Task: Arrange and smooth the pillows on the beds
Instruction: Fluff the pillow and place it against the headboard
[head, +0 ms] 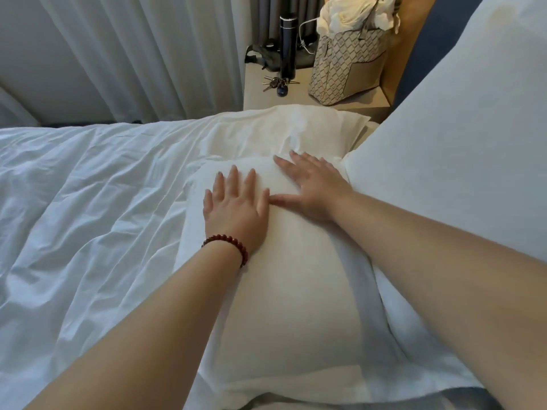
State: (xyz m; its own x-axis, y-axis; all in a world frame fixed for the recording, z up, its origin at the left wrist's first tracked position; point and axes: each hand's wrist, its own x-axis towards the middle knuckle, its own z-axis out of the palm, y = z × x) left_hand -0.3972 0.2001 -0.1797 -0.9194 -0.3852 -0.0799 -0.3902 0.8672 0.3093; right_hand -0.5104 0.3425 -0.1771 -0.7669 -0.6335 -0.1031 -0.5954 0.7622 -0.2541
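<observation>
we have both hands flat on the near pillow [290,291], which lies lengthwise on the bed [74,202] in front of us. our left hand [233,208] presses palm-down with fingers spread, gripping nothing — a dark red bead bracelet [233,247] sits on that wrist. our right hand [310,187] is also open and flat, its thumb tip just beside our left hand. beyond our fingertips a second pillow [296,128] lies across the head of the bed, and a third, larger one [458,128] leans upright at our right. the white duvet is creased to our left. on the nightstand [266,99] stand a patterned tote bag [343,69], a black flask [287,45] and some keys [276,82].
</observation>
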